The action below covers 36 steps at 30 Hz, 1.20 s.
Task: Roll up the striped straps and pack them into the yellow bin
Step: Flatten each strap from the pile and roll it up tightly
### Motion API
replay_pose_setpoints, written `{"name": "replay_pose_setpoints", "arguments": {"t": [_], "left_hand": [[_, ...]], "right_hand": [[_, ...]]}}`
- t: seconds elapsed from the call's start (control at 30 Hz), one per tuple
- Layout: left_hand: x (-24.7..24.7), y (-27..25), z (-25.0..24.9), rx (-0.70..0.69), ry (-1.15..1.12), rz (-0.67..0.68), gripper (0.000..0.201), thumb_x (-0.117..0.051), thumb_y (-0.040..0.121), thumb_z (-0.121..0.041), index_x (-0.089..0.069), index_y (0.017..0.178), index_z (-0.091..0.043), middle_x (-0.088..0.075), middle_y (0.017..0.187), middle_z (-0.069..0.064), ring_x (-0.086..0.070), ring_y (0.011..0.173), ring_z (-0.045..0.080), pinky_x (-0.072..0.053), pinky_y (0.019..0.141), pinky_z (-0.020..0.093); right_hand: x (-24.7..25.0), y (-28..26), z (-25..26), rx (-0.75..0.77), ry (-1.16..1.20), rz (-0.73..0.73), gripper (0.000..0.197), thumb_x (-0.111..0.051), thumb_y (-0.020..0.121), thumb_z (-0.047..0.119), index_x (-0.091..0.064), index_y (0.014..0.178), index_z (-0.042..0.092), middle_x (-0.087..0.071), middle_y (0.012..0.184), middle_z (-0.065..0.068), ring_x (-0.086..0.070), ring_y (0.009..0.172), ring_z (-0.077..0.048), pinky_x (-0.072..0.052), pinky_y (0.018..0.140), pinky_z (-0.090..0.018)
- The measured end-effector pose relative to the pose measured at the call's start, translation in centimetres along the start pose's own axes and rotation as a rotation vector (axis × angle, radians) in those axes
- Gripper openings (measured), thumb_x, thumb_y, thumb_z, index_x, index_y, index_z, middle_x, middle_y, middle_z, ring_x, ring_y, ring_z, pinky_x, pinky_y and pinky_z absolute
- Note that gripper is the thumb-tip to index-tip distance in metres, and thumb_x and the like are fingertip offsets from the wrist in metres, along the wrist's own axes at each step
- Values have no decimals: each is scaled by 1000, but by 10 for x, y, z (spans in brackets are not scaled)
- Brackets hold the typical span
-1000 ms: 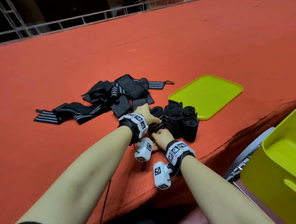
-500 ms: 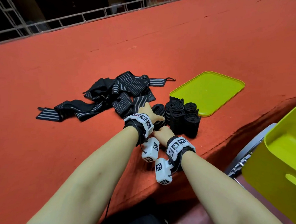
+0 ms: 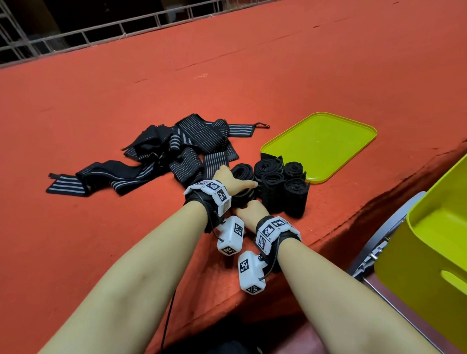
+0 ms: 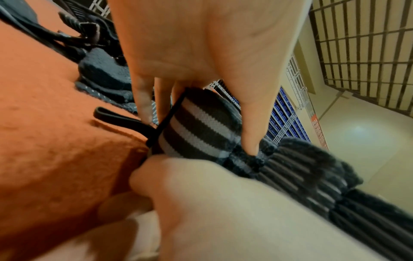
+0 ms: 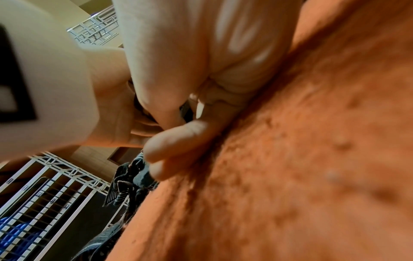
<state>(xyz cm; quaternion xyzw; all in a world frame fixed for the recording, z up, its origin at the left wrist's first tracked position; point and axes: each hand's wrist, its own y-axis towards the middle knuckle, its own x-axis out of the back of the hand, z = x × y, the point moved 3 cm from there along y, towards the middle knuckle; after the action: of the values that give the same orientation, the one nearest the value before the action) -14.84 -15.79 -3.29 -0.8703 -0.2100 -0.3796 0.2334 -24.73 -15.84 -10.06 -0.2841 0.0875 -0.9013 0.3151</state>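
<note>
A soft black-and-grey striped strap roll (image 4: 198,127) is gripped by the left hand (image 3: 233,181) and right hand (image 3: 249,211), beside the flat yellow-green tray (image 3: 320,143). It looks light and floppy. It is best held around its middle so it stays rolled.

No readable text, brand or number in any view. Only black-and-white square fiducial markers on the left wristband (image 3: 212,190), the right wristband (image 3: 271,231) and the white wrist camera blocks (image 3: 230,239); an orange sign (image 4: 317,130) on the background wall is too blurred to read.
</note>
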Motion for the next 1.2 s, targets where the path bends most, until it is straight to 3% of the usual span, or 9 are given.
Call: {"name": "replay_pose_setpoints", "arguments": {"t": [0.17,0.27,0.37,0.47,0.6,0.8,1.0,1.1,1.2], "left_hand": [[6,2,2,6,-210,-71,66,-58,79,-62,-56,101,0,-52,74,4,-55,73,25,-39,57,29],[13,1,6,48,-278,-109,64,-44,89,-60,-58,96,2,-61,84,15,-58,87,35,-40,72,35],[21,-2,16,91,-297,-162,50,-34,95,-53,-46,76,-9,-47,68,3,-49,69,25,-35,64,32],[29,0,31,126,-364,-173,52,-31,97,-50,-55,95,-4,-59,87,11,-59,83,28,-48,78,35],[32,24,75,234,-458,-162,65,-32,93,-53,-50,123,1,-60,119,19,-58,109,38,-45,98,49],[55,-12,98,377,-597,-87,35,-33,100,-38,-46,109,-6,-53,80,5,-55,65,22,-43,57,30],[72,-4,122,388,-716,-44,29,-35,100,-17,-51,117,-1,-57,93,10,-52,65,18,-48,38,24],[77,0,128,359,-797,-35,30,-33,101,-10,-48,125,-2,-59,110,12,-56,70,21,-49,44,25],[82,2,138,335,-848,-10,21,-33,100,-3,-51,109,-11,-61,99,15,-62,71,27,-47,49,28]], "right_hand": [[2,-3,0,25,-3,-47,43,-54,86,18,-32,48,13,-37,48,-1,-33,46,-17,-24,47,-28],[3,-2,1,27,-15,-56,47,-55,87,18,-31,46,13,-35,47,-1,-32,45,-17,-25,47,-28],[2,-2,0,31,-35,-54,45,-55,88,22,-40,47,13,-44,51,-2,-44,55,-20,-34,57,-28],[0,-2,1,23,-37,-33,36,-55,89,27,-57,55,16,-64,66,-6,-61,74,-25,-47,73,-29],[-4,-6,3,-7,-11,-33,35,-54,90,29,-60,56,21,-61,59,2,-64,75,-22,-50,84,-31],[-25,-14,17,-98,64,125,31,-50,89,21,-64,63,12,-68,56,-5,-67,54,-19,-58,65,-30],[-56,-14,63,-76,214,293,18,-54,89,9,-55,76,-3,-64,74,-18,-68,51,-20,-59,57,-31],[-73,-3,91,-96,438,276,22,-41,97,5,-45,76,6,-52,75,-13,-62,46,-17,-52,41,-26],[-84,25,108,-51,491,17,7,-54,89,10,-51,83,9,-54,75,-8,-59,66,-21,-57,60,-35]]}}
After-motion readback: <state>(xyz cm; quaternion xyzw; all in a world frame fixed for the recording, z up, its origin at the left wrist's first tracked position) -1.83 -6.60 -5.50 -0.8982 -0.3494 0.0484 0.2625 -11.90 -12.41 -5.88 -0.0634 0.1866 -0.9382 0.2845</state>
